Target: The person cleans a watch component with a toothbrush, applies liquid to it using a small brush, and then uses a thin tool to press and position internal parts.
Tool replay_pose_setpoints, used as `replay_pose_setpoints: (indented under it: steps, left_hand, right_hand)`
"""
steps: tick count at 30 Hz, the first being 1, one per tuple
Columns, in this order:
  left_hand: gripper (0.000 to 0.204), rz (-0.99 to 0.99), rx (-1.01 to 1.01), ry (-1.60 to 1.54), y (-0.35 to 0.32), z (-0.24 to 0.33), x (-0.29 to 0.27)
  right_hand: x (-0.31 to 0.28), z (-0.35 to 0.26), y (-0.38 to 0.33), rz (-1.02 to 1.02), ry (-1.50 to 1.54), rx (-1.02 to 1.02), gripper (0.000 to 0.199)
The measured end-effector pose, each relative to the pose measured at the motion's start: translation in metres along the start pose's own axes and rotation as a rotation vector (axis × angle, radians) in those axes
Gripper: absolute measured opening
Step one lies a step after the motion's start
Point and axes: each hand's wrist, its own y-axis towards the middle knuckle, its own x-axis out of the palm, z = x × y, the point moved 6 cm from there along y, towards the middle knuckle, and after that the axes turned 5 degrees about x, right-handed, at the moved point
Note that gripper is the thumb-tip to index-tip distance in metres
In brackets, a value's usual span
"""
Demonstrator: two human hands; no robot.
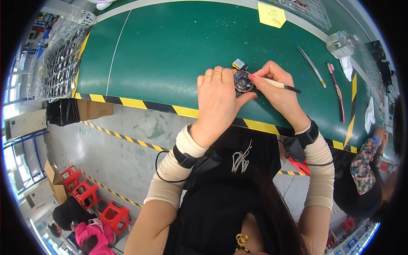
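My left hand [216, 96] holds a small round electronic casing [243, 81] at the green table's near side, its thumb and fingers around the rim. Dark circuit parts show inside the casing. Touching or just behind its far edge lies a small silver and yellow block [239, 64], which looks like a battery. In my right hand [275, 88] is a slim pen-like tool [276, 83] with a pale wrapped grip and a black end. Its working tip is hidden by my fingers, close to the casing's right rim.
Tweezers [312, 68] and a pink toothbrush [337, 93] lie to the right, near a clear jar [341, 44]. A yellow note [272, 15] sits at the far edge. Clear trays of parts [59, 63] stand at left. Another person's patterned sleeve [364, 172] shows at right.
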Motion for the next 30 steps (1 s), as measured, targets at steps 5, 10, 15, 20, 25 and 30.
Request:
replay_pose_setpoints:
  steps: [5,10,15,20,25,30]
  left_hand:
    - [0.057,-0.01,0.026,0.007,0.0,0.001,0.0]
    - [0.055,0.026,0.042,0.011,-0.001,0.002,0.002]
    - [0.054,0.056,0.055,0.033,-0.003,0.001,0.005]
    - [0.053,0.034,0.051,0.021,-0.003,0.0,0.005]
    - [0.052,0.052,0.042,-0.001,-0.002,0.001,0.004]
    - [0.053,0.052,0.046,0.028,-0.002,-0.001,0.005]
  right_hand:
    - [0.001,0.001,0.003,0.018,0.036,0.006,0.011]
    - [0.001,0.002,0.003,0.029,0.049,0.0,0.01]
    - [0.002,-0.001,-0.007,-0.031,-0.079,-0.094,0.009]
    - [0.008,-0.015,-0.014,-0.09,-0.323,-0.355,0.009]
    - [0.005,-0.009,-0.01,0.001,-0.168,-0.102,0.008]
    - [0.009,-0.015,-0.013,-0.12,-0.322,-0.354,0.007]
